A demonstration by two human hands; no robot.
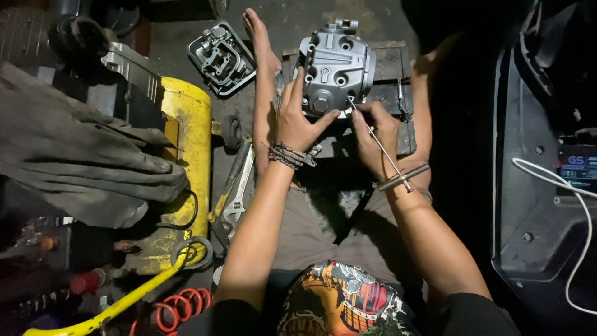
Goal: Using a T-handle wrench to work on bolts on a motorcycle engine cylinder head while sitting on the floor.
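A grey metal engine cylinder head (pixel 336 65) rests on a dark wooden block (pixel 392 62) between my legs. My left hand (pixel 297 118), a braided band at its wrist, grips the head's left lower side, thumb under its round boss. My right hand (pixel 375 134) holds the thin shaft of a T-handle wrench (pixel 390 158). The wrench tip touches the head's lower right edge, and its crossbar lies over my right wrist.
A yellow compressor tank (pixel 186 143) with grey cloth (pixel 74 149) lies at left. An adjustable spanner (pixel 239 199) lies on the floor beside my left arm. A second engine cover (pixel 221 56) sits at the back. Black plastic bodywork with a white cable (pixel 584 211) is at right.
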